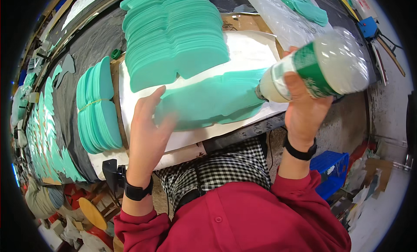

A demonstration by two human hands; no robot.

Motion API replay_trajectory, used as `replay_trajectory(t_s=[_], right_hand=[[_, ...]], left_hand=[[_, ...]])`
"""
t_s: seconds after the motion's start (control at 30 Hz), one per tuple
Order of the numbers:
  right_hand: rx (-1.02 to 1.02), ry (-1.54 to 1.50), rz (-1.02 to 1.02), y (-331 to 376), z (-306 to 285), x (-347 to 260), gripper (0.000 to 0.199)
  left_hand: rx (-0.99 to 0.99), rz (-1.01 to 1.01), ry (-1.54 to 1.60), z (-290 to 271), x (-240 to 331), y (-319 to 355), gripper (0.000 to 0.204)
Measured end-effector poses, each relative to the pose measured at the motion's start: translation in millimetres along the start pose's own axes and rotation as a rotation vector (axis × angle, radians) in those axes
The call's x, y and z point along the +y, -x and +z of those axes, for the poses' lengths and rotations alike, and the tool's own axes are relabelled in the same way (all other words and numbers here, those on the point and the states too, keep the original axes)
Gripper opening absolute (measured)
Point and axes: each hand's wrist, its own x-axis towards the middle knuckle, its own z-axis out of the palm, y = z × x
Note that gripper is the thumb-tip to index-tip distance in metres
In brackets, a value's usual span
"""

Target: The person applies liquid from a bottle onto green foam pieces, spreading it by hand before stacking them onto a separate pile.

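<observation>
My right hand (304, 100) grips a clear plastic bottle (278, 82) with a green and white label. The bottle is tilted, its dark-tipped nozzle low at the right end of a teal sheet piece (208, 100). That piece lies on white paper (247, 48), and other teal edges show beneath it. At the left end of the piece is my left hand (150, 126), fingers spread and partly blurred; whether it touches the sheet I cannot tell. Beyond it rises a tall, leaning stack of teal insole-shaped pieces (173, 39).
Left of the paper stands a teal bundle (97, 108) tied with a band. More teal pieces (47, 130) fan out along the far left. Loose teal pieces (304, 8) lie on clear plastic at the back right. Below right sits a blue crate (330, 169); lower left, a wooden stool (93, 213).
</observation>
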Motion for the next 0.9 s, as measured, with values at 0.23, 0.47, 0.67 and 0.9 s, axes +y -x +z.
replay_trajectory(t_s=[0.23,0.47,0.67,0.9], right_hand=[[-0.156,-0.010,0.009,-4.6,32.7,-5.3,0.052],[-0.278,-0.393,0.301,11.3,91.9,-16.9,0.062],[-0.227,-0.423,0.415,4.8,61.2,-18.3,0.055],[-0.055,-0.009,0.040,-21.4,14.9,7.6,0.043]], left_hand=[[0.104,-0.129,-0.106,-19.1,-16.9,15.3,0.036],[0.083,-0.225,0.468,-10.7,-25.3,19.3,0.024],[0.044,-0.345,0.586,-16.4,-27.7,20.2,0.025],[0.016,-0.312,0.577,-11.5,-30.8,20.2,0.030]])
